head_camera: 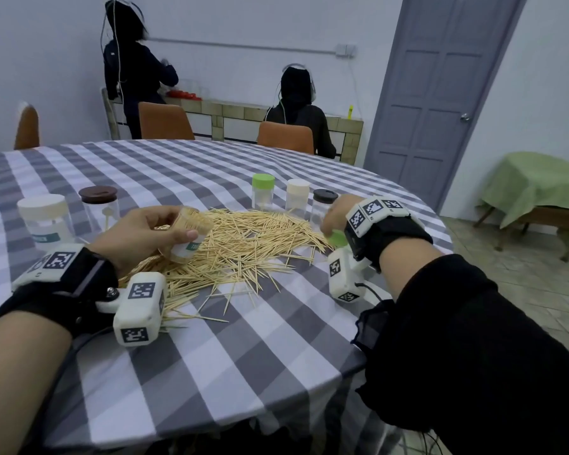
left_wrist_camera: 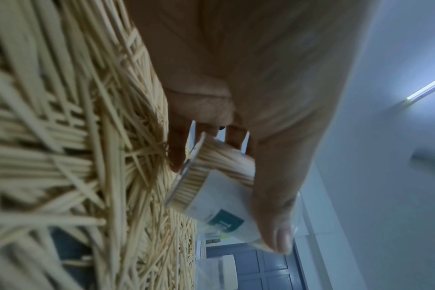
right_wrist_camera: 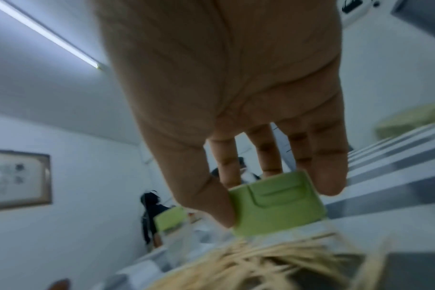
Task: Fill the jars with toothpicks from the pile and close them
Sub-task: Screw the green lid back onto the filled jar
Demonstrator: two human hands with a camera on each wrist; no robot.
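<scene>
the left hand [head_camera: 145, 231] is curled round a clear plastic jar packed full of toothpicks [head_camera: 188, 236], tilted, its open mouth up and away from the wrist, just above the near-left edge of the loose pile of pale wooden toothpicks [head_camera: 243, 244]. the jar carries a white paper label with a teal patch; the white letters on it start with "t", and the rest is covered by the thumb or blurred. in the left wrist view the thumb lies along the label and the fingers wrap the far side of the jar [left_wrist_camera: 219, 188].

the right hand [head_camera: 335, 215] pinches a light green plastic flip-top lid [right_wrist_camera: 276, 206] between thumb and fingers, low over the right end of the pile; in the head view only a green sliver [head_camera: 337, 238] shows under the palm.

beyond the right hand stand three clear jars in a row: a green-lidded jar [head_camera: 262, 193], a cream-lidded jar [head_camera: 297, 197] and a dark-lidded jar [head_camera: 322, 201], the last just beside the knuckles. left of the left hand stand a brown-lidded jar [head_camera: 98, 205] and a white-lidded jar [head_camera: 45, 218] with a teal label too blurred to read.

everything sits on a round bench under a grey and white checked cloth [head_camera: 211, 356].
</scene>
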